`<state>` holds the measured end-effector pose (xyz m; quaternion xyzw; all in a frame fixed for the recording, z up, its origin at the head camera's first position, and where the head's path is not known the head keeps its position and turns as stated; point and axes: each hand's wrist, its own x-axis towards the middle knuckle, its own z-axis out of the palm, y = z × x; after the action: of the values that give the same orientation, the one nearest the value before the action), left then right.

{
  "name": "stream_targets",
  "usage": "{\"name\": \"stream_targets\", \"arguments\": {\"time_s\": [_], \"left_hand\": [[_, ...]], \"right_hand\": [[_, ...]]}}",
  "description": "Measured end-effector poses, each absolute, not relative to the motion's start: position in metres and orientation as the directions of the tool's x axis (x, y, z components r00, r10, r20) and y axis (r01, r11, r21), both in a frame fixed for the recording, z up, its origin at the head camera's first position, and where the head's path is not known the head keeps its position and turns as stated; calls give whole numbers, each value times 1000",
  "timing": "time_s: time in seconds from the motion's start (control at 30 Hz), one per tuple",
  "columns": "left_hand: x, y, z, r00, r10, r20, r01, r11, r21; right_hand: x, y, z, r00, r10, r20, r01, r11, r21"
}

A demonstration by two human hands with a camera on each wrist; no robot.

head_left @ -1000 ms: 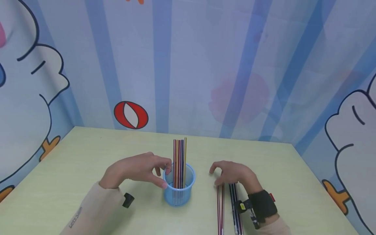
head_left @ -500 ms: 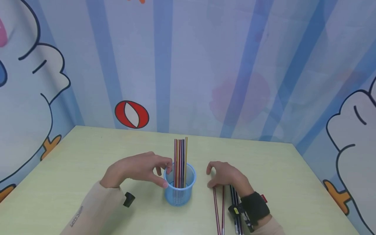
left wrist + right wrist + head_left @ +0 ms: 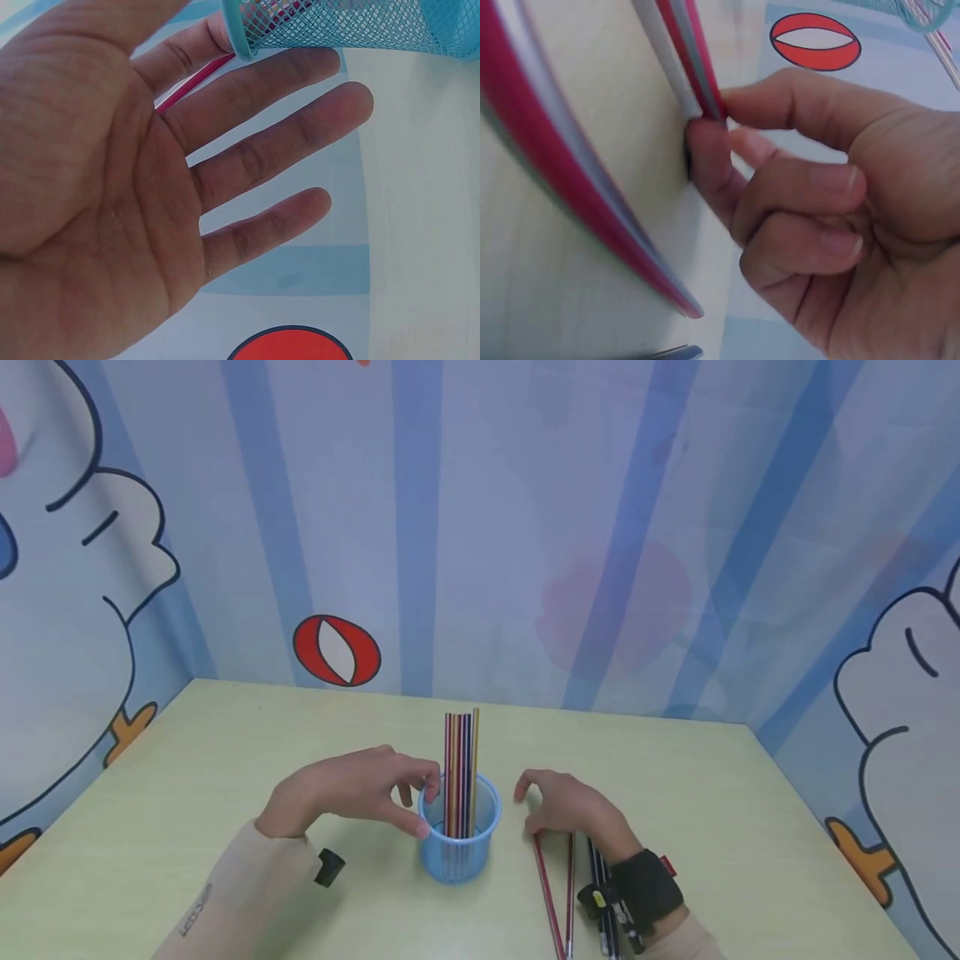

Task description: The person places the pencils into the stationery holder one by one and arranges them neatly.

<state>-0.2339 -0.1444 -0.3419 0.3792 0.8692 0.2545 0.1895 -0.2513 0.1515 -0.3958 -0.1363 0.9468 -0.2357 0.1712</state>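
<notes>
A blue mesh pencil cup (image 3: 453, 863) stands upright on the table, with several striped pencils (image 3: 459, 760) upright in it. My left hand (image 3: 356, 789) holds the cup's left rim between thumb and index finger; in the left wrist view the other fingers stretch out below the cup (image 3: 360, 28). To the cup's right, my right hand (image 3: 572, 806) pinches the far end of a red striped pencil (image 3: 547, 889) between thumb and index finger. The right wrist view shows this pencil (image 3: 694, 64) at the fingertips, the remaining fingers curled toward the palm.
Another red striped pencil (image 3: 570, 902) lies just right of the pinched one. Several dark pencils (image 3: 602, 893) lie under the right wrist. Behind the pale yellow table (image 3: 247, 727) hangs a blue striped cartoon backdrop (image 3: 487, 527).
My right hand has moved left toward the cup, swinging the far end of one red pencil away from its neighbour. The left hand and cup keep their place.
</notes>
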Motion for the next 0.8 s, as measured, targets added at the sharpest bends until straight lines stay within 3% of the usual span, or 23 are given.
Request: {"name": "stream_targets", "arguments": {"time_s": [0.43,0.8], "left_hand": [[-234,-143,-343,-650,746,-145,558,598,576],[-233,-144,-340,-653,744,-144,555,599,577]], "right_hand": [[-255,162,-384,-830,-455,-323,-111,701,-705],[-258,182,-363,-827,-516,-222,-183,622,-761]]}}
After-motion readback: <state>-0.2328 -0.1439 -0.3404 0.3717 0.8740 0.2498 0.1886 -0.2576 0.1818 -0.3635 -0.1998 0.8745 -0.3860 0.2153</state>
